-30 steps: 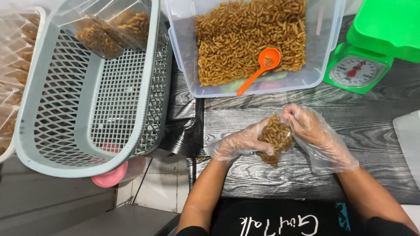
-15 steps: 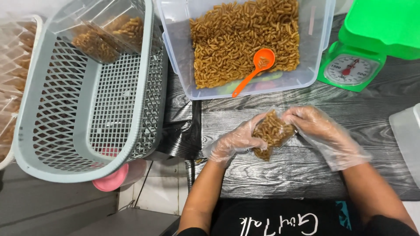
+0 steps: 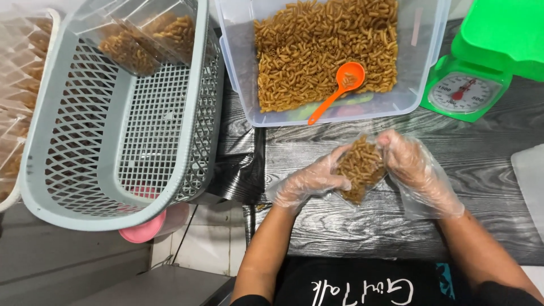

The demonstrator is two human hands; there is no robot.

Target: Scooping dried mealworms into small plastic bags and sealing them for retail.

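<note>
Over the table point(image 3: 487, 170), left hand point(image 3: 309, 184) and right hand point(image 3: 413, 167) both clasp one snack bag point(image 3: 360, 167)

A dark table point(image 3: 487, 170) with a grey wood-grain covering carries the work. At its far edge stands a clear plastic tub point(image 3: 422, 62) filled with brown macaroni-like snack pieces, an orange scoop point(image 3: 340, 88) lying inside it. Just to the right of the tub stands a green kitchen scale point(image 3: 470, 90) with a round dial facing up. At the right edge a pale, translucent sheet point(image 3: 531, 181) lies flat on the surface. Along the table's left edge, black plastic film point(image 3: 238, 164) hangs crumpled over the side, beside a grey mesh basket point(image 3: 113, 147).
</note>
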